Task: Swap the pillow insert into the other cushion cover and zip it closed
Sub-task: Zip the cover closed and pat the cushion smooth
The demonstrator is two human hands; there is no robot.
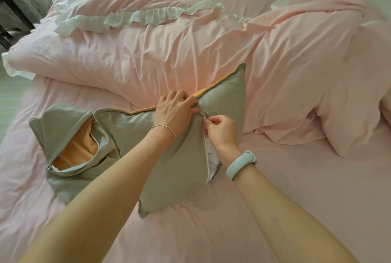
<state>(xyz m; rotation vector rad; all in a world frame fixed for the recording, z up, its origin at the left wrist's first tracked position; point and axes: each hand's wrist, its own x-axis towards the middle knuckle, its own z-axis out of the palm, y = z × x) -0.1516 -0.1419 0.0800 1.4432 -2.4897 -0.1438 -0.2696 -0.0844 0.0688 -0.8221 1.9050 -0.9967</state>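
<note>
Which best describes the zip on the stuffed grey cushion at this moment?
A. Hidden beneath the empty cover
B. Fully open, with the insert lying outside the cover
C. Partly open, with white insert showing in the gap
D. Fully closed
C: below the right hand pinching the zip pull, white insert shows through the cushion cover.

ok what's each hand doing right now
Left hand: gripping the cushion cover fabric at the far end of the zip.
Right hand: pinching the zip pull; the zip below it is open.
</note>
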